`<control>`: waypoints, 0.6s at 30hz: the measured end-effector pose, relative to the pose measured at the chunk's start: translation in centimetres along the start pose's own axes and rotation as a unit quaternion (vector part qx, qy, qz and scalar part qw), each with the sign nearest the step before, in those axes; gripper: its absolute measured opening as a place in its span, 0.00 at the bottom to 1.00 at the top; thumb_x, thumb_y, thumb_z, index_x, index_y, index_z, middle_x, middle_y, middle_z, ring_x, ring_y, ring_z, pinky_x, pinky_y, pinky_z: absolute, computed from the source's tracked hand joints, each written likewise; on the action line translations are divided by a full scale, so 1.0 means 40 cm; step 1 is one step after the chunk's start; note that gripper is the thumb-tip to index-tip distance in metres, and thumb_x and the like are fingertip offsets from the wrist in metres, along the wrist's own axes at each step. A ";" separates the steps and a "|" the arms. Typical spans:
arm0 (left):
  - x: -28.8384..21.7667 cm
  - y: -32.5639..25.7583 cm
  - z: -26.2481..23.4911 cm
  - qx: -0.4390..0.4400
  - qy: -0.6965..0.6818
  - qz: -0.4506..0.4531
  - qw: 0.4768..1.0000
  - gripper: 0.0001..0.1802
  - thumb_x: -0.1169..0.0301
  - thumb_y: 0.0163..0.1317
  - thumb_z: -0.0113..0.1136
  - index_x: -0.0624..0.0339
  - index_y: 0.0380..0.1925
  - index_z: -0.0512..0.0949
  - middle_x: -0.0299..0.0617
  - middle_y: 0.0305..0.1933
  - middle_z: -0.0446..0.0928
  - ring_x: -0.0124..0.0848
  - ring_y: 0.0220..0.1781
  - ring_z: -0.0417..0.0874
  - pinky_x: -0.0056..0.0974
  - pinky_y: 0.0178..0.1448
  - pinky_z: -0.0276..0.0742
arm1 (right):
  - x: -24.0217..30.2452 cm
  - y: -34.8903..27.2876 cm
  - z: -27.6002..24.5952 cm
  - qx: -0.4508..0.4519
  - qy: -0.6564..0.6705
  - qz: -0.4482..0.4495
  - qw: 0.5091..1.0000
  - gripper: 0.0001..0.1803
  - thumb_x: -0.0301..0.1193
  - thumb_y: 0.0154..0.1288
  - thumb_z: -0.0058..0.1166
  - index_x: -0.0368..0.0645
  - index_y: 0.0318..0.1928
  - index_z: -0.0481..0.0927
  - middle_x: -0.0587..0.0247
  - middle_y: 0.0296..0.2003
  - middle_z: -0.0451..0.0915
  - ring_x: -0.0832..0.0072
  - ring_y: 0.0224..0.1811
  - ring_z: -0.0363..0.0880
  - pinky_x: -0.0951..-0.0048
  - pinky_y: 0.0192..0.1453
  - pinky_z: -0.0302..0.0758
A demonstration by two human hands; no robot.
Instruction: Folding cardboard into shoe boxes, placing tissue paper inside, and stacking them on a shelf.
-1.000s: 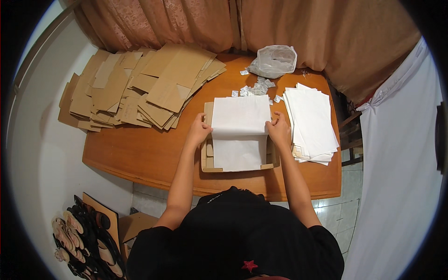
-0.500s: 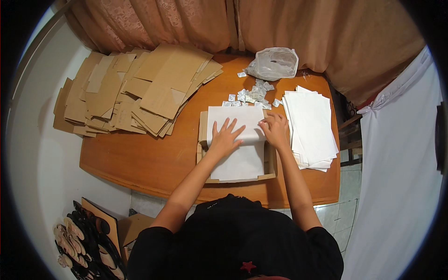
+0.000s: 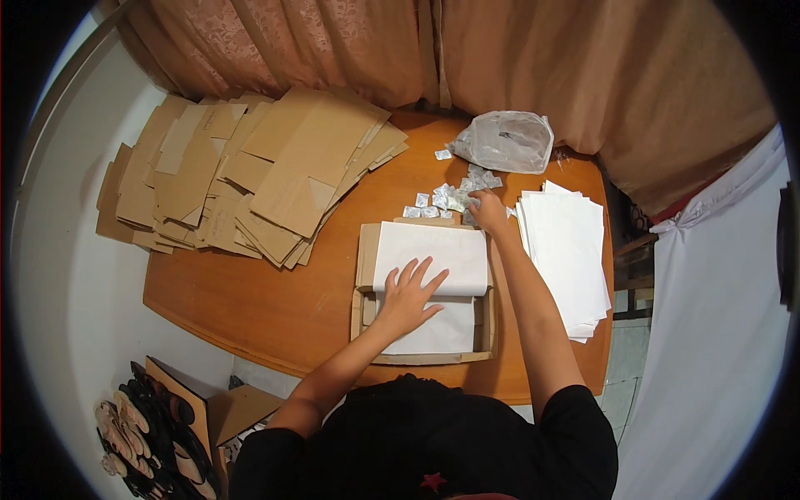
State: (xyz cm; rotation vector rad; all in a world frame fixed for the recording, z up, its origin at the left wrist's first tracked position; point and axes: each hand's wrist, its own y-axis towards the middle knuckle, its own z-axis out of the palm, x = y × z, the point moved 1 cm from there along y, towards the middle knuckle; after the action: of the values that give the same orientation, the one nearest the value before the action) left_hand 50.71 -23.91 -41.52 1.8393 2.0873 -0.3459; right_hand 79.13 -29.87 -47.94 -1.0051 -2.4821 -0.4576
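My left hand (image 3: 406,302) lies open, fingers spread, on a white paper sheet (image 3: 446,246). This sheet lines an open cardboard box (image 3: 486,337) and runs up over its raised far flap. A crease crosses the paper just beyond my fingers. Beyond the box, my right hand (image 3: 490,210) reaches into a loose pile of small whitish sachets (image 3: 450,198). Its fingers are bent and pinched together at the pile's right side, seemingly on one sachet, though the fingertips partly hide it.
A half-collapsed clear plastic bag (image 3: 512,142) stands behind the sachets. White paper sheets (image 3: 562,258) are stacked to the right. Flattened cardboard boxes (image 3: 250,175) heap up on the left of the wooden table (image 3: 242,287). Shoes (image 3: 154,433) hang at lower left.
My right hand has left the paper's right edge and moved away from me to the sachets. My left hand stays on the sheet. The view has tilted slightly.
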 end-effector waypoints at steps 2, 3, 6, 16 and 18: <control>0.005 0.020 0.003 0.001 -0.048 -0.022 0.999 0.35 0.54 0.53 0.58 0.41 0.62 0.60 0.47 0.68 0.52 0.47 0.69 0.49 0.62 0.64 0.44 | 0.022 0.016 0.023 -0.002 -0.046 0.010 0.999 0.17 0.31 0.50 0.58 0.45 0.44 0.79 0.57 0.44 0.76 0.60 0.47 0.74 0.59 0.50 0.70; 0.010 0.040 0.001 -0.026 -0.044 -0.028 0.998 0.33 0.53 0.54 0.56 0.43 0.61 0.62 0.47 0.67 0.55 0.47 0.69 0.50 0.61 0.64 0.44 | 0.029 0.021 0.030 -0.007 -0.093 0.022 0.995 0.18 0.31 0.50 0.59 0.46 0.45 0.79 0.58 0.44 0.75 0.60 0.48 0.73 0.57 0.51 0.69; 0.033 0.081 0.011 -0.054 -0.020 -0.044 0.997 0.30 0.51 0.57 0.51 0.45 0.60 0.64 0.47 0.65 0.58 0.47 0.68 0.52 0.60 0.64 0.43 | 0.037 0.032 0.050 0.050 -0.178 0.045 0.982 0.19 0.32 0.49 0.59 0.48 0.45 0.78 0.60 0.46 0.74 0.62 0.50 0.71 0.55 0.52 0.67; 0.049 0.083 0.050 0.007 -0.030 -0.098 0.995 0.27 0.48 0.60 0.46 0.47 0.57 0.68 0.48 0.65 0.60 0.49 0.68 0.54 0.60 0.67 0.44 | 0.021 0.002 0.017 -0.018 -0.111 0.033 0.993 0.09 0.32 0.49 0.59 0.43 0.31 0.81 0.60 0.33 0.79 0.64 0.40 0.77 0.56 0.46 0.69; 0.052 0.081 0.040 -0.011 -0.041 -0.088 0.995 0.27 0.48 0.60 0.46 0.48 0.56 0.69 0.48 0.65 0.60 0.49 0.68 0.54 0.59 0.67 0.43 | 0.031 -0.020 -0.013 -0.054 -0.023 0.029 0.998 0.09 0.31 0.51 0.57 0.39 0.30 0.79 0.56 0.32 0.78 0.62 0.36 0.77 0.60 0.41 0.71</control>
State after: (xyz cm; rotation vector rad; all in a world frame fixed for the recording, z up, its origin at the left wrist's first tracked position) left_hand 53.82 -22.23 -43.69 1.6043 2.1935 -0.4337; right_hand 77.88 -29.95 -47.00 -1.1379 -2.4854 -0.5599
